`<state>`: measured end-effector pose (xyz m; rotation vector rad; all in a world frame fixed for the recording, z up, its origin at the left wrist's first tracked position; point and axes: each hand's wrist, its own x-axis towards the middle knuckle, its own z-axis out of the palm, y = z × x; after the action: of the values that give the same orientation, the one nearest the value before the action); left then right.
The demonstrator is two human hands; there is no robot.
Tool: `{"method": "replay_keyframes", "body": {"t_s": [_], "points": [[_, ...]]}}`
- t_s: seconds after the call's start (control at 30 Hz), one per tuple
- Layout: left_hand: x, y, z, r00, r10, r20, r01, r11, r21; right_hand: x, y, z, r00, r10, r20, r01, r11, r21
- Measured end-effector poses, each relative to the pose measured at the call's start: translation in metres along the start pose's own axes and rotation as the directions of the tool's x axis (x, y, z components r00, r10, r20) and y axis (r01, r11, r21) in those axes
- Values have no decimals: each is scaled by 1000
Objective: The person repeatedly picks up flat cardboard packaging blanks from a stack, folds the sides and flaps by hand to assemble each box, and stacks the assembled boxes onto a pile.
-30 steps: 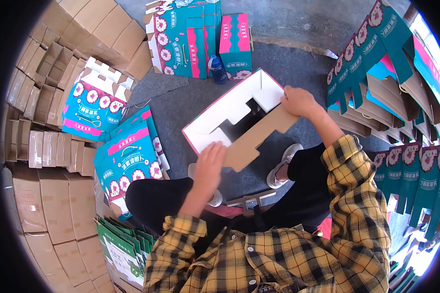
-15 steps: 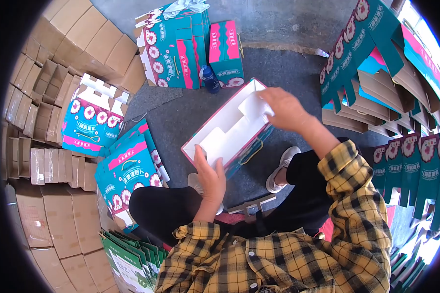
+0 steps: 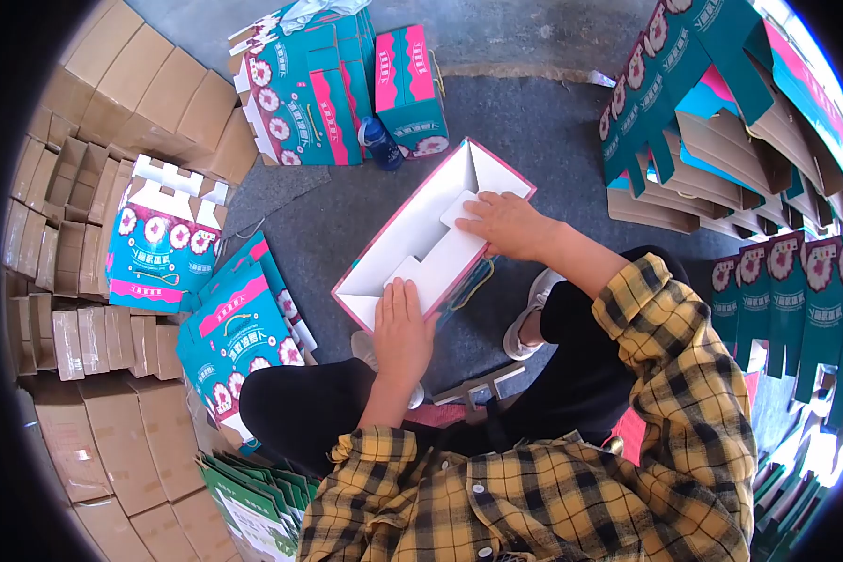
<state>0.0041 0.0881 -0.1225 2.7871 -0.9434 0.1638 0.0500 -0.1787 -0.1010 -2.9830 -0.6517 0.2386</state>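
Both hands have dropped flat onto the white flap [image 3: 440,258] inside the open box [image 3: 398,229]. Left hand [image 3: 403,328] presses its near end, right hand [image 3: 506,223] the far end, fingers together, clamped on nothing. Box's long axis runs diagonally away, rightward.

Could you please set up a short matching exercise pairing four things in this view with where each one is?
Things:
1. left hand
2. right hand
3. blue bottle
4. plain brown cartons

Places:
A. stacked along the left edge
B. flat on the near end of the open gift box
C. pressing the white flap at the box's far end
D. standing by the upright teal boxes at the top

Pairs: 1-B, 2-C, 3-D, 4-A
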Motion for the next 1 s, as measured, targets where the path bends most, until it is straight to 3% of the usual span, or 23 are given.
{"method": "replay_keyframes", "body": {"t_s": [0.23,0.37,0.47,0.53,0.63,0.77,0.8,0.83,0.87,0.9,0.97,1.0], "points": [[5,-5,-5,997,2,83,5,997,-79,4,5,1,998,-56,35,56,998,11],[2,-3,-6,999,-20,47,25,994,-103,-1,6,-6,997,-73,-26,73,997,23],[-1,2,-19,1000,23,-16,-25,987,-158,-14,7,-36,998,-55,43,48,988,150],[1,-6,-40,980,3,-200,-67,948,-312,-20,11,-47,995,62,-77,-29,928,372],[6,-32,-63,971,-64,-230,22,984,-179,-21,17,-69,967,192,-167,-83,858,506],[5,-62,-46,953,-207,-219,165,967,-195,-26,3,-107,917,106,-386,131,832,540],[3,-67,-37,916,-352,-190,256,881,-398,-32,-6,-122,862,43,-506,212,874,437],[1,-74,-26,866,-483,-128,329,744,-581,-34,-6,-136,860,46,-509,211,875,436],[-1,-81,-15,818,-570,-70,404,657,-636,-37,-6,-146,815,27,-579,301,834,463],[1,-88,-7,822,-566,-66,402,659,-636,-39,-5,-150,764,18,-645,387,788,480],[3,-101,5,739,-653,165,409,241,-880,-35,12,-146,791,270,-549,379,488,786],[4,-112,8,744,-623,241,462,220,-859,-23,33,-132,778,373,-504,295,491,819]]}}
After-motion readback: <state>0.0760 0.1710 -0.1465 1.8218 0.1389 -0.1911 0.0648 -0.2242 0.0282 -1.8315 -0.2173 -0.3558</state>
